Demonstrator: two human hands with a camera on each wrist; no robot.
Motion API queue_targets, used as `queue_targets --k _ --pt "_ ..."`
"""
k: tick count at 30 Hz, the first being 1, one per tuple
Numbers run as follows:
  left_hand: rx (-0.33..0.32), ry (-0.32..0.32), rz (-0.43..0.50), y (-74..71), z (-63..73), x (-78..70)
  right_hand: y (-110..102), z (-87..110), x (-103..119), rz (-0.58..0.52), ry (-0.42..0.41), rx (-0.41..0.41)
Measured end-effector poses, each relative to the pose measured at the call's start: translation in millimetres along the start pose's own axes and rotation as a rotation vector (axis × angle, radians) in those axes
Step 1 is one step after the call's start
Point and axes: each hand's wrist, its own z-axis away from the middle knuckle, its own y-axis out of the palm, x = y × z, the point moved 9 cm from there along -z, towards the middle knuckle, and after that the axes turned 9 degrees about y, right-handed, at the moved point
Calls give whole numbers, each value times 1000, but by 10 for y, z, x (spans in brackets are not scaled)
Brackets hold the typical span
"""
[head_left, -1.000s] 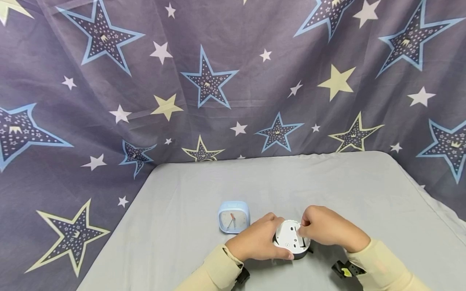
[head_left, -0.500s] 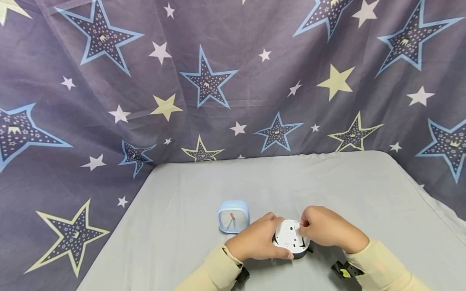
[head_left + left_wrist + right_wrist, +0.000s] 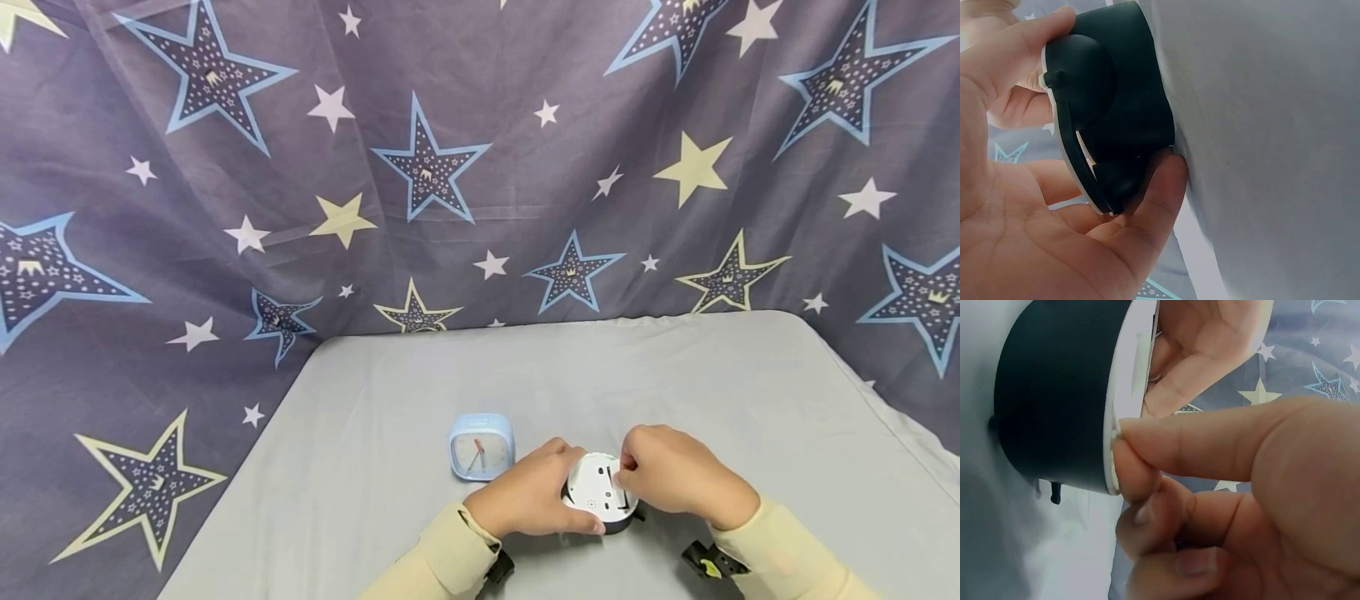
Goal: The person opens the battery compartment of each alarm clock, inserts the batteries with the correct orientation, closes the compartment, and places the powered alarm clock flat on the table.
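Note:
A round black alarm clock (image 3: 588, 490) lies face down on the grey cloth, its white back upward. My left hand (image 3: 528, 493) grips its side, thumb near the front rim and fingers round the far side. In the left wrist view the black casing (image 3: 1132, 81) sits between thumb and fingers. From the right, my right hand (image 3: 678, 471) pinches at the white battery cover (image 3: 618, 495) on the back, beside dark slots. In the right wrist view, thumb and forefinger meet at the white rim; what they pinch is mostly hidden by the fingertips.
A light blue square alarm clock (image 3: 482, 447) stands just left of and behind my left hand. Grey cloth (image 3: 375, 500) covers the table. A star-patterned curtain (image 3: 480, 167) hangs behind and along both sides.
My right hand shifts very slightly at the back of the black clock. The left hand, the black clock and the blue clock stay in place.

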Motion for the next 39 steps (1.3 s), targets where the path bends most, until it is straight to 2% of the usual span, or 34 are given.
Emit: queue_targets --k 4,10,14,27,32,35,39 --pt "3 4 1 3 -9 -7 -5 -13 -39 -52 -11 29" --pt "6 10 9 0 -16 -18 9 -20 -52 -75 -26 47" --pt "2 12 18 -9 -19 -17 1 -9 -9 -48 -43 21" --pt "4 -1 6 4 -11 2 18 21 28 14 -14 -10" --pt "1 -4 -14 -7 1 -21 -5 49 55 49 -36 -36" --pt "-11 25 -70 -22 6 -66 -12 59 64 63 -56 -44" --pt "-46 114 -158 -39 -5 -146 -9 61 70 68 -80 -41"
